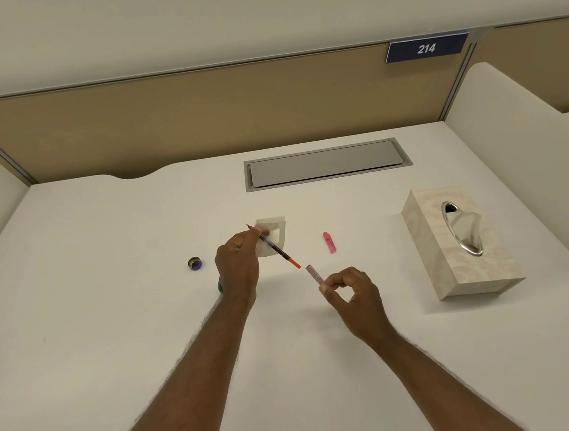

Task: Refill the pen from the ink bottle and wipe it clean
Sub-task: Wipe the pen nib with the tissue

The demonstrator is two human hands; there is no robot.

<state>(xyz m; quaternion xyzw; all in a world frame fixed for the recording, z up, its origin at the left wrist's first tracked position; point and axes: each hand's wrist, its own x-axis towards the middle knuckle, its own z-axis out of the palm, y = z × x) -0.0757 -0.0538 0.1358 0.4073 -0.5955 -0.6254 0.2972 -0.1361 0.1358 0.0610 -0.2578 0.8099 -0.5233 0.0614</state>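
Left hand (237, 264) pinches the pen's inner section (274, 247) near its nib end, fingers curled round it; nib points up and away past the fingertips, the orange converter end slants down toward the right hand. Right hand (350, 290) pinches the pink barrel (314, 274) between thumb and forefinger, other fingers loosely curled, open mouth of the barrel aimed at the orange end, close but apart. Judgement: filling looks finished and reassembly is the step in hand; barrel not yet on. Folded tissue (274, 235) lies just beyond the left fingertips, partly behind them; cannot tell whether it carries ink, so wiping may or may not be done. Pink cap (329, 242) lies beyond the right fingers, off the pen. Bottle lid (195, 263) sits left of the left hand; the ink bottle itself is mostly hidden behind the left wrist, so recapping seems left. Tissue box (457, 245) far right, no brand readable. Only legible writing: plate (426, 48) on the partition, "214".
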